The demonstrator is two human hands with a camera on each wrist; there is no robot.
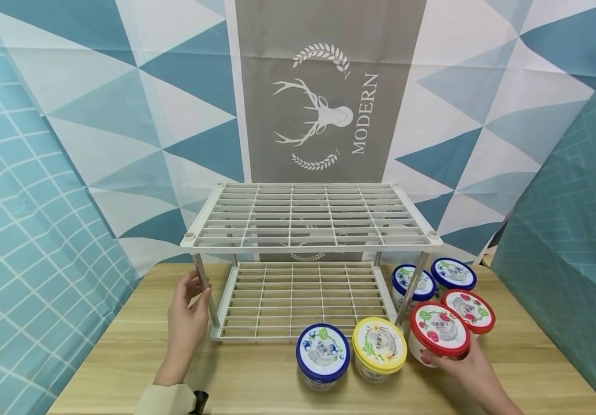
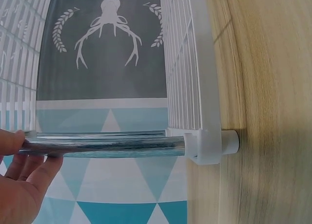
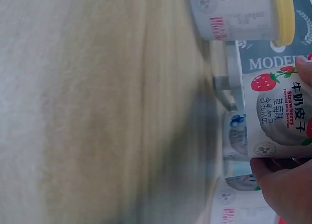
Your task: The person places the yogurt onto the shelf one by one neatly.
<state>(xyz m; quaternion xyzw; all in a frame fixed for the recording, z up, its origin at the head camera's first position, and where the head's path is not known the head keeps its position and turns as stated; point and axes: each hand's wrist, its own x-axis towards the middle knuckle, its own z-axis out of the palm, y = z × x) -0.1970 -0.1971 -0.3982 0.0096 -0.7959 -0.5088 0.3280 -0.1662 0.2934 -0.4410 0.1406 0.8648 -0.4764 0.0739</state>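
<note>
A white two-tier wire rack (image 1: 308, 249) with metal legs stands on the wooden table. My left hand (image 1: 189, 314) pinches its front left metal leg (image 2: 112, 145) between thumb and fingers. On the right, my right hand (image 1: 466, 369) grips a strawberry tub (image 1: 440, 328) with a red lid, thumb and fingers on opposite sides. The right wrist view shows this tub (image 3: 278, 112) with its base a little off the tabletop. To its left stand a yellow-lidded tub (image 1: 379, 346) and a blue-lidded tub (image 1: 323, 356), in front of the rack.
Behind the held tub are another red-lidded tub (image 1: 469, 311) and two blue-lidded tubs, one (image 1: 414, 282) behind the rack's front right leg, the other (image 1: 453, 274) further back. Patterned cloth (image 1: 189, 104) hangs behind the table (image 1: 137, 346) and at both sides.
</note>
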